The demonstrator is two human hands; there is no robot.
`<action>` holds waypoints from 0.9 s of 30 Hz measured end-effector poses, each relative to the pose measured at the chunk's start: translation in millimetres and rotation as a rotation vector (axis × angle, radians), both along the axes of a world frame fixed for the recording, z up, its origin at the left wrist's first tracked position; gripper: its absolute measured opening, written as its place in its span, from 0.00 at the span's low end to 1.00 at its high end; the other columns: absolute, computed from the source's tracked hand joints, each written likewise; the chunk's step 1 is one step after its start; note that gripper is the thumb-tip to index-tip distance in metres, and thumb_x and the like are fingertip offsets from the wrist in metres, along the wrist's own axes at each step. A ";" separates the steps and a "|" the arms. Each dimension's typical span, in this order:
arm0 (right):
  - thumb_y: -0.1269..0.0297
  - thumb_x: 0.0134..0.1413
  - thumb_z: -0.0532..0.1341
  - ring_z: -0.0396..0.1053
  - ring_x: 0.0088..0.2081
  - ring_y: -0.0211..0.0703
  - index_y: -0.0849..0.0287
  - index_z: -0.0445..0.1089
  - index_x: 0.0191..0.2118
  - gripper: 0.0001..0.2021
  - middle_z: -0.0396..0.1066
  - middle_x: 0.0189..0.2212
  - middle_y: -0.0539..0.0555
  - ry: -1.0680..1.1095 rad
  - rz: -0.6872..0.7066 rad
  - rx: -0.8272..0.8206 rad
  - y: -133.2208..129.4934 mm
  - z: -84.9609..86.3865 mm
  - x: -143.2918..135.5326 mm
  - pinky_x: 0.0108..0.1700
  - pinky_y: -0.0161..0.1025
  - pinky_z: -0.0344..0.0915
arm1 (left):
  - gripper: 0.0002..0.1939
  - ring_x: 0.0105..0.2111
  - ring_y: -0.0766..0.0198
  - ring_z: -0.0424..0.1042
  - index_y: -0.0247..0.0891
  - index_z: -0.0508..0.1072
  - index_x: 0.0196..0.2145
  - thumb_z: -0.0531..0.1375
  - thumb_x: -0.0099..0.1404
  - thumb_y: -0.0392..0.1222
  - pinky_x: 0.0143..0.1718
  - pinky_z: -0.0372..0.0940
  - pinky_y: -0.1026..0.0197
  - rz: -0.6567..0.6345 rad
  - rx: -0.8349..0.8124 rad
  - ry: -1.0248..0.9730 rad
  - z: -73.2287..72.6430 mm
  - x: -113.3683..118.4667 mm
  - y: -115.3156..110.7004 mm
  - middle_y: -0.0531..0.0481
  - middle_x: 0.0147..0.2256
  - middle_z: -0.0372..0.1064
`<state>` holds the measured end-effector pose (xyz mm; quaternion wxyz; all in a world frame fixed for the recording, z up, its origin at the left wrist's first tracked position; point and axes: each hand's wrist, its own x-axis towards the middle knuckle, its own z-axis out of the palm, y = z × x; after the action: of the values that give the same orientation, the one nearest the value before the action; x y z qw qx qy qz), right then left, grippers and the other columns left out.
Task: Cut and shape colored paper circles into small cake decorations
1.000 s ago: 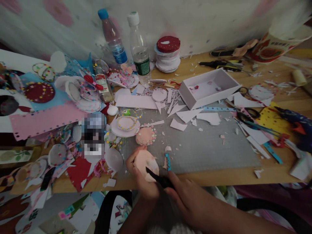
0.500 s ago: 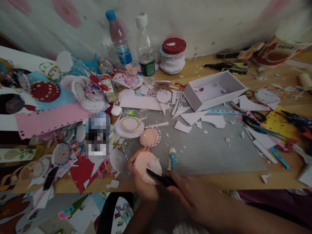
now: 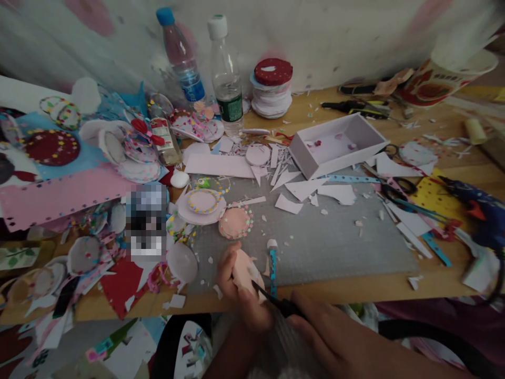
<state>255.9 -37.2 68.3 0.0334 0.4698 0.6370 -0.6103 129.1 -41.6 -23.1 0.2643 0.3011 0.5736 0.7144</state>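
Note:
My left hand is closed around the edge of a peach-coloured disc, tilted up at the front edge of the table. My right hand grips a black tool with a pointed dark blade; whether it is scissors or a knife I cannot tell. The blade's tip meets the disc's face. Just beyond the hands lies a peach disc trimmed with small beads. A blue toothed strip with a white end is to the right of the held disc.
A grey cutting mat bears paper scraps. Behind it stand a white open box, two bottles and a stack of round pieces. Decorated discs and paper crowd the left. Scissors and a blue glue gun lie right.
The peach disc has turned from facing up to a steeper tilt in my left hand. Both hands have shifted slightly right, the blade still at the disc. The whole view has shifted a little.

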 end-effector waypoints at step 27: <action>0.60 0.67 0.44 0.76 0.35 0.59 0.62 0.61 0.54 0.17 0.76 0.36 0.64 -0.113 0.220 0.309 13.8 -44.0 -24.5 0.29 0.40 0.56 | 0.15 0.38 0.57 0.76 0.38 0.70 0.38 0.53 0.63 0.51 0.37 0.69 0.58 0.073 -0.205 -0.230 7.3 -38.6 18.2 0.45 0.37 0.76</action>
<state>231.4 -23.4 24.3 0.0632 0.4305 0.7677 -0.4705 90.5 -23.3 -15.8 0.3316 0.1676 0.6199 0.6911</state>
